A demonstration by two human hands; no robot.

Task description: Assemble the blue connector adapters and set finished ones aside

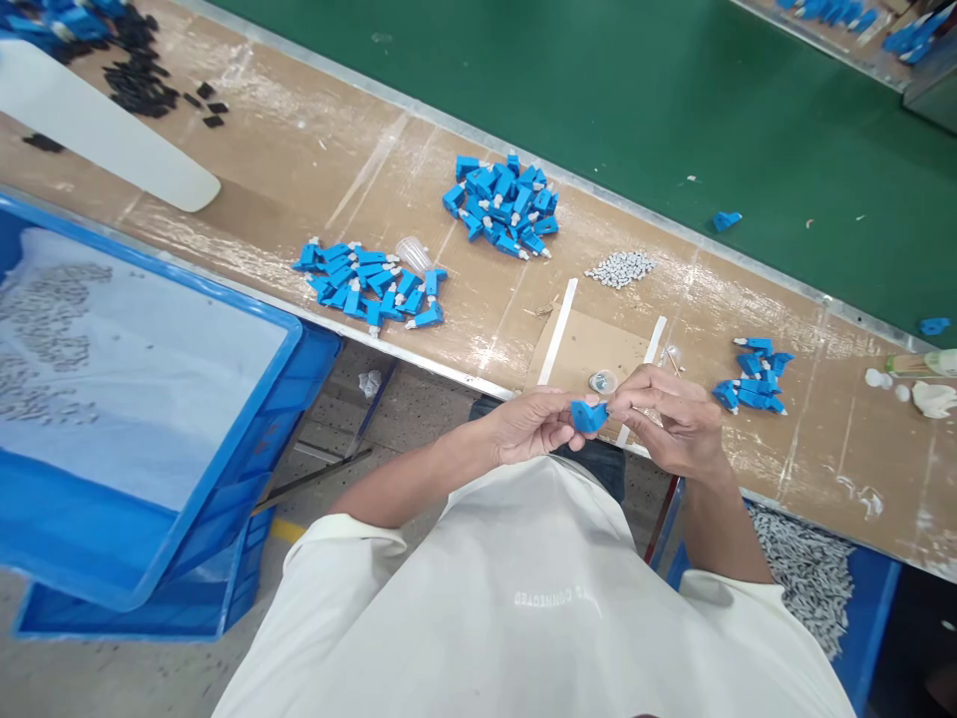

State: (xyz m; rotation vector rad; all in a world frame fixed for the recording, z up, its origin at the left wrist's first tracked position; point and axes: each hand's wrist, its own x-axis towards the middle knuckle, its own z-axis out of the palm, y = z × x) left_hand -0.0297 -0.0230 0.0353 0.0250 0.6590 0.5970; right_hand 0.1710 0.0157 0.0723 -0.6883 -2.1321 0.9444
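My left hand (534, 424) holds a small blue plastic part (588, 417) between thumb and fingers, just over the table's near edge. Close against the part's right end, my right hand (673, 414) is closed in a pinch; whatever lies between those fingertips is too small and hidden to make out. A little round pot (602, 382) stands just beyond the hands on a cardboard sheet (598, 344) with white tape strips. Farther back lies a pile of small grey-white pieces (620, 268). Blue parts with pale tips form a small group (755, 377) to the right.
Two larger heaps of blue parts, one far (504, 204) and one near (374, 284), lie left, beside a clear plastic cup (414, 254). Blue crates (291, 349) stand at the lower left. A green surface (598, 90) runs behind the table. A bin of grey pieces (807, 578) sits lower right.
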